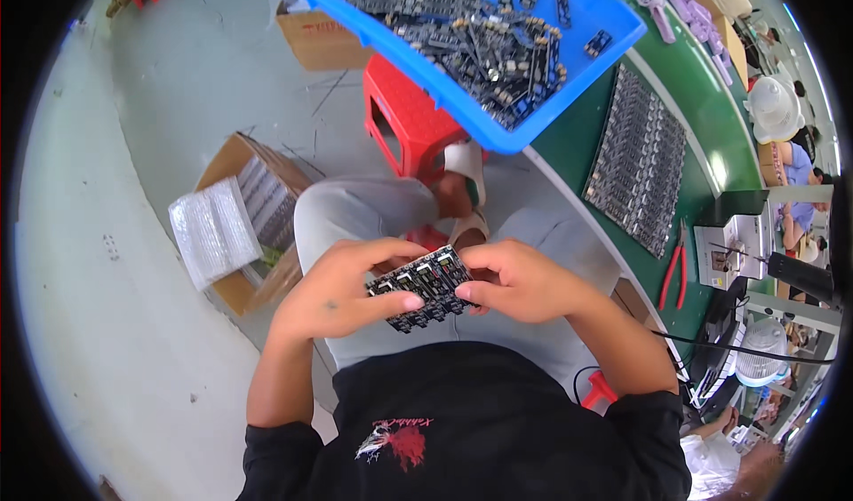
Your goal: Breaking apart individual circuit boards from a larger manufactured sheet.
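A small black circuit board panel (423,286) with several modules is held over my lap. My left hand (342,288) grips its left side, thumb across the front edge. My right hand (520,281) pinches its right side with thumb and fingers. Both hands hold the same panel between them, tilted toward me.
A blue tray (569,30) of loose black boards hangs over the bench edge ahead. A large board panel (635,159) lies on the green bench (711,101), with red pliers (673,274) near it. A red stool (404,119) and an open cardboard box (244,221) stand on the floor.
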Demonstrator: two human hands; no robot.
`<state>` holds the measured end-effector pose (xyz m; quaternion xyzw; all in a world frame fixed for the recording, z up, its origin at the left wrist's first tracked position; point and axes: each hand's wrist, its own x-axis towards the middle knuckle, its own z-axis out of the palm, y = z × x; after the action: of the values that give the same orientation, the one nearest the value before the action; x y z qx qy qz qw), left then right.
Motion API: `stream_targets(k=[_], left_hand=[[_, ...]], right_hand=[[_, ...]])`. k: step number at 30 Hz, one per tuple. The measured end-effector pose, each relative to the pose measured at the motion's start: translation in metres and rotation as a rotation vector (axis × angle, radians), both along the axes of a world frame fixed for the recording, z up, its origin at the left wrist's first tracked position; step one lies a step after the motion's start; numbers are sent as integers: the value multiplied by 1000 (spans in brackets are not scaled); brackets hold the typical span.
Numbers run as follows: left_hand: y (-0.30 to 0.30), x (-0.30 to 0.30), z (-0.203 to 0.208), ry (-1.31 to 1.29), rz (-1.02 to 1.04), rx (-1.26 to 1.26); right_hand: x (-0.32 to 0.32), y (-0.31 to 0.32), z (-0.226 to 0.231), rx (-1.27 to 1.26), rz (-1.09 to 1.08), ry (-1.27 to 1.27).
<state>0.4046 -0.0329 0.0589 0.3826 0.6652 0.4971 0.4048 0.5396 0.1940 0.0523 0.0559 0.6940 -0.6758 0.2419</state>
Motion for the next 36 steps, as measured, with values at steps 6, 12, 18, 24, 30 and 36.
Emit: stream_targets(k=[6,12,18,24,30,36], left_hand=[[10,17,-38,20,-118,59],[14,41,-55,-479,7,38],[16,50,-77,-646,11,-75],[13,39,-81,-593,39,-133],[23,47,-73,-490,170,-134],[19,66,-91,-910,596,177]], right_hand=[[13,-7,-17,99,32,345],[29,-5,-46,-186,-95,218],[43,-9,-90,-624,-317,9],[46,7,-101,-628,-488,-59],[42,-7,-106,-322,-317,194],[40,-31,-101,-154,-485,178]])
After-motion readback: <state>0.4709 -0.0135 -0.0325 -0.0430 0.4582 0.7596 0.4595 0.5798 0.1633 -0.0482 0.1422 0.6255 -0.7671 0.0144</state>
